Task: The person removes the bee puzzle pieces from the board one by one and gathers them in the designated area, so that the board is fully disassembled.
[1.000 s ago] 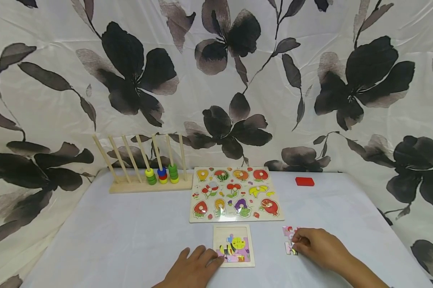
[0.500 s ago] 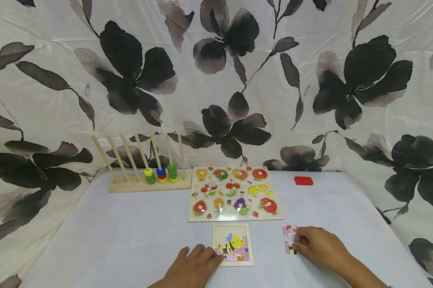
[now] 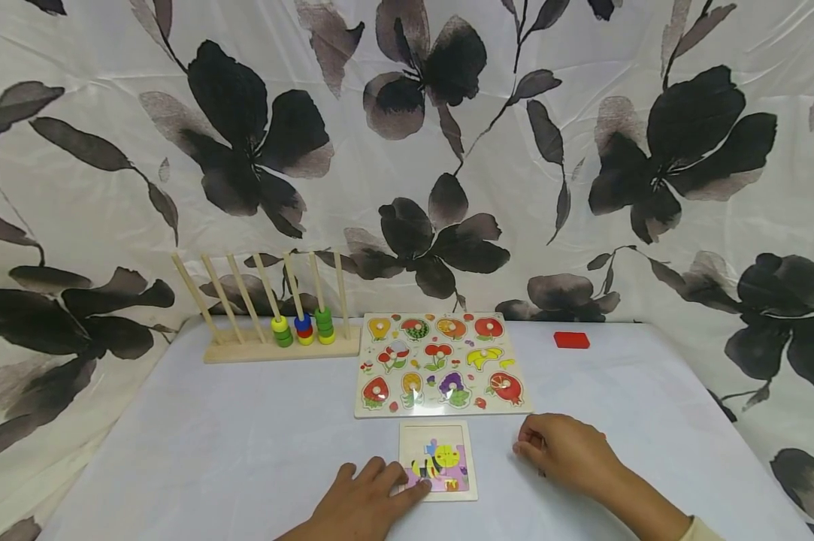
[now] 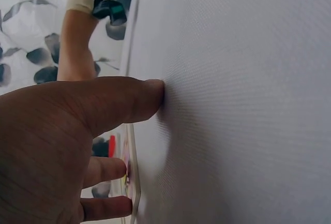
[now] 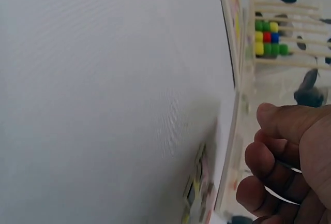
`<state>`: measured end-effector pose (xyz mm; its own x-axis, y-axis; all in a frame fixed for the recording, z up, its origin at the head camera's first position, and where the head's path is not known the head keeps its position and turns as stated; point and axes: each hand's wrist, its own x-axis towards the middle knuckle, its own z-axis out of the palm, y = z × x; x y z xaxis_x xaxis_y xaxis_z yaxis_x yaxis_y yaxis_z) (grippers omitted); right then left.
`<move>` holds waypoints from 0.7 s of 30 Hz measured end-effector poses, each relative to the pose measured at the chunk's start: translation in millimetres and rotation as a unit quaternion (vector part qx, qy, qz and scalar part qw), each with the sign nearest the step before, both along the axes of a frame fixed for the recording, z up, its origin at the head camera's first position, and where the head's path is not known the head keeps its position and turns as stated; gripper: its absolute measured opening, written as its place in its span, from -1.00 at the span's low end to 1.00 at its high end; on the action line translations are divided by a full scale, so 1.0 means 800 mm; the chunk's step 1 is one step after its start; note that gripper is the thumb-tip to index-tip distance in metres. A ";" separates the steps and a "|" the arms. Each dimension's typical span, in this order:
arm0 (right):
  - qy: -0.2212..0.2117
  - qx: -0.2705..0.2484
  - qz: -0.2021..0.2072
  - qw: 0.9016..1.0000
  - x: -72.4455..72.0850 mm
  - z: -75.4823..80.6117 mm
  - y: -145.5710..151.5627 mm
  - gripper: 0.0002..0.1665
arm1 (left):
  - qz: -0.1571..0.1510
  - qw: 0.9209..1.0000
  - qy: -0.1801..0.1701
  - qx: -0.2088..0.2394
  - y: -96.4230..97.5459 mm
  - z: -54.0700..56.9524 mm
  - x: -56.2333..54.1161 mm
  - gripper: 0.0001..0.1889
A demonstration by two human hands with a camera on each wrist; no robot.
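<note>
A small wooden puzzle tray lies near the front of the table, with a partly assembled bee picture in it. At its lower left is my left hand, fingers extended and thumb over the tray's lower part. To the right of the tray hovers my right hand, its fingers bent and the thumb close to the fingertips. Whether a piece is between those fingertips cannot be made out. Below this hand, loose jigsaw pieces lie on the cloth in the right wrist view; in the head view the hand covers them.
Behind the tray lies a fruit peg puzzle board. A wooden peg rack with coloured rings stands at the back left. At the back right is a red block. A flowered cloth hangs behind the white-covered table.
My right hand has moved left and slightly away from me, now covering the loose pieces. My left thumb has slid a little right over the tray.
</note>
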<state>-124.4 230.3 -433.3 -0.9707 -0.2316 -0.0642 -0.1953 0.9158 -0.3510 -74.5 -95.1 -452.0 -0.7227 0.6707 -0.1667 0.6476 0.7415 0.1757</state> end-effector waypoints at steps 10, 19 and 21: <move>0.023 0.001 0.068 0.997 -0.003 -0.002 -0.041 -0.79 | 0.000 1.000 -0.002 -0.010 0.000 -0.001 -0.003 -0.09; 0.038 -0.005 0.117 0.992 -0.007 -0.009 -0.070 -0.78 | 0.003 1.000 -0.009 -0.018 0.000 -0.001 -0.003 -0.13; 0.041 -0.003 0.132 0.990 -0.008 -0.011 -0.076 -0.76 | 0.005 1.000 -0.013 -0.021 0.000 -0.001 -0.003 -0.14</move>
<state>-131.0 169.2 -442.2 -0.8784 -0.4776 0.0148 -0.4554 0.8273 -0.3290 -77.3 -95.0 -452.5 -0.7241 0.6559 -0.2130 0.6359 0.7546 0.1620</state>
